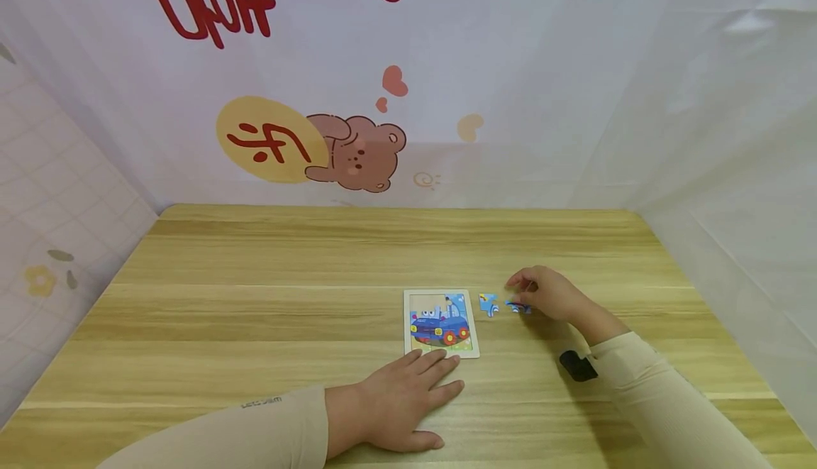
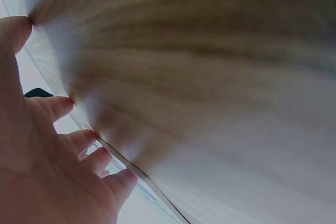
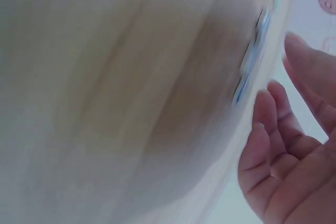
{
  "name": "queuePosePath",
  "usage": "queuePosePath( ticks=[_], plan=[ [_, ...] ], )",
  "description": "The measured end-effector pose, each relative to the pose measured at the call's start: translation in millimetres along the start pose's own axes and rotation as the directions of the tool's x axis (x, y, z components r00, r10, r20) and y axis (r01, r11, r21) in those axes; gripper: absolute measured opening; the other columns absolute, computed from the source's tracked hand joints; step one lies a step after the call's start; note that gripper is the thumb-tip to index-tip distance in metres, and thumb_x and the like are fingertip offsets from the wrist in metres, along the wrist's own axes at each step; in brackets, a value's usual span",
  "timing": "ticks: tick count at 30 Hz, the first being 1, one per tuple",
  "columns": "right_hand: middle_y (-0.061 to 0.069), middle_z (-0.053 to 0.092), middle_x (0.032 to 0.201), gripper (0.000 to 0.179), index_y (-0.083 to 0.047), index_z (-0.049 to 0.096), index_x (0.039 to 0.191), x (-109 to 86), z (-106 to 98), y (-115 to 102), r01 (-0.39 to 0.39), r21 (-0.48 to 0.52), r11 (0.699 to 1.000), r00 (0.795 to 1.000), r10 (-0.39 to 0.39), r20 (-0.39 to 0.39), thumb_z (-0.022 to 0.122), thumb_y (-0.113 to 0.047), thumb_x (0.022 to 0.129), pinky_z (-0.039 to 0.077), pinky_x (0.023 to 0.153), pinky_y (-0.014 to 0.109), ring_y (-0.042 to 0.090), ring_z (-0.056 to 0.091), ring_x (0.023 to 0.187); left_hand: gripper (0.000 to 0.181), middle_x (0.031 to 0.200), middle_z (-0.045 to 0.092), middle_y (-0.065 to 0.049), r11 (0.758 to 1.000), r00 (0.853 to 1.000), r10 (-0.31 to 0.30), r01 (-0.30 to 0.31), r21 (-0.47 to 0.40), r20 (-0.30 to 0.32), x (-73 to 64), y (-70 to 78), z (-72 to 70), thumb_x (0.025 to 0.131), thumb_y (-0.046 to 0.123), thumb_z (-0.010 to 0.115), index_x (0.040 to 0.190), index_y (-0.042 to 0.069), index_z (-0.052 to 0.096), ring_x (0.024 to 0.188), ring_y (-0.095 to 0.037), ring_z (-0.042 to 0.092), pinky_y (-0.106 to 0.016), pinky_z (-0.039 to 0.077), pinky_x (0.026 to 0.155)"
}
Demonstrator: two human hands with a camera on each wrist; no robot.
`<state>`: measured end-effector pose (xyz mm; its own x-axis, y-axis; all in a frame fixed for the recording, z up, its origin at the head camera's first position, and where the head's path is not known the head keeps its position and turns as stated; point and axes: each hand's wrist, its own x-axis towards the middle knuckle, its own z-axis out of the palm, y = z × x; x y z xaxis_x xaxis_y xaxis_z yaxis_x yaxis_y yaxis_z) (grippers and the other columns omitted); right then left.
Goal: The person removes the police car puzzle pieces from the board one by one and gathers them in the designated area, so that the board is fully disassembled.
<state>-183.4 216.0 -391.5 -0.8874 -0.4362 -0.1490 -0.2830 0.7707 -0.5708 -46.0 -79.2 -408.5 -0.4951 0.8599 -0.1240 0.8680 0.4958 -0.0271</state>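
A framed jigsaw puzzle (image 1: 440,327) with a blue cartoon car lies on the table. A bare tan patch shows in the upper left of its picture. My left hand (image 1: 408,399) lies spread, its fingertips touching the puzzle's near edge. In the left wrist view the fingers (image 2: 84,140) reach along the frame's side. To the right of the frame lies a loose puzzle piece (image 1: 488,304), with another blue piece (image 1: 515,307) beside it, partly hidden by my right hand (image 1: 549,293). In the right wrist view that hand's fingers (image 3: 265,108) are loosely bent beside the pieces, with nothing visible between them.
The wood-grain table (image 1: 255,313) runs back to a white cloth backdrop (image 1: 510,50) printed with a bear and red characters. Cloth walls stand on both sides. A black object (image 1: 578,366) shows by the right sleeve.
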Motion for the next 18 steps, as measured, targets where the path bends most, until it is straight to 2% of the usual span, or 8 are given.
queuePosePath(
  ticks=[7, 11, 14, 18],
  plan=[
    [0.017, 0.061, 0.11, 0.029, 0.001, 0.064, 0.118, 4.7, 11, -21, 0.008, 0.062, 0.998, 0.996, -0.002, -0.09, 0.066, -0.005, 0.09, 0.049, 0.081, 0.044, 0.03, 0.057, 0.096, 0.07, 0.157, 0.027, -0.004, 1.0, 1.0, 0.0, 0.0, -0.019, 0.016, 0.7, -0.8, 0.0, 0.094, 0.065, 0.036, 0.15, 0.023, 0.035, 0.143, -0.023, 0.027, -0.041, 0.033, 0.11],
    [0.017, 0.061, 0.111, 0.03, 0.001, 0.064, 0.118, 7.4, 19, -32, 0.038, 0.074, 0.997, 0.992, -0.028, -0.123, 0.066, -0.004, 0.089, 0.05, 0.082, 0.045, 0.032, 0.058, 0.099, 0.071, 0.157, 0.027, -0.004, 0.999, 1.0, 0.0, 0.001, -0.034, 0.022, 0.7, -1.4, 0.0, 0.094, 0.065, 0.036, 0.15, 0.023, 0.035, 0.143, -0.023, 0.026, -0.041, 0.032, 0.11],
    [0.017, 0.061, 0.11, 0.029, 0.001, 0.064, 0.117, 9.7, 25, -38, 0.052, 0.088, 0.995, 0.991, -0.041, -0.127, 0.067, -0.003, 0.088, 0.049, 0.083, 0.045, 0.032, 0.058, 0.099, 0.071, 0.157, 0.026, -0.003, 0.999, 1.0, 0.0, 0.001, -0.042, 0.028, 0.8, -1.5, -0.2, 0.094, 0.066, 0.036, 0.151, 0.023, 0.034, 0.144, -0.023, 0.026, -0.041, 0.032, 0.11],
    [0.015, 0.061, 0.113, 0.028, 0.0, 0.064, 0.117, 11.5, 31, -45, 0.065, 0.099, 0.993, 0.994, -0.056, -0.097, 0.066, -0.005, 0.089, 0.049, 0.084, 0.044, 0.031, 0.057, 0.101, 0.071, 0.157, 0.026, -0.004, 0.999, 1.0, 0.0, 0.001, -0.037, 0.027, 0.6, -1.5, -0.6, 0.094, 0.066, 0.036, 0.15, 0.024, 0.035, 0.144, -0.023, 0.026, -0.041, 0.033, 0.11]
  ],
)
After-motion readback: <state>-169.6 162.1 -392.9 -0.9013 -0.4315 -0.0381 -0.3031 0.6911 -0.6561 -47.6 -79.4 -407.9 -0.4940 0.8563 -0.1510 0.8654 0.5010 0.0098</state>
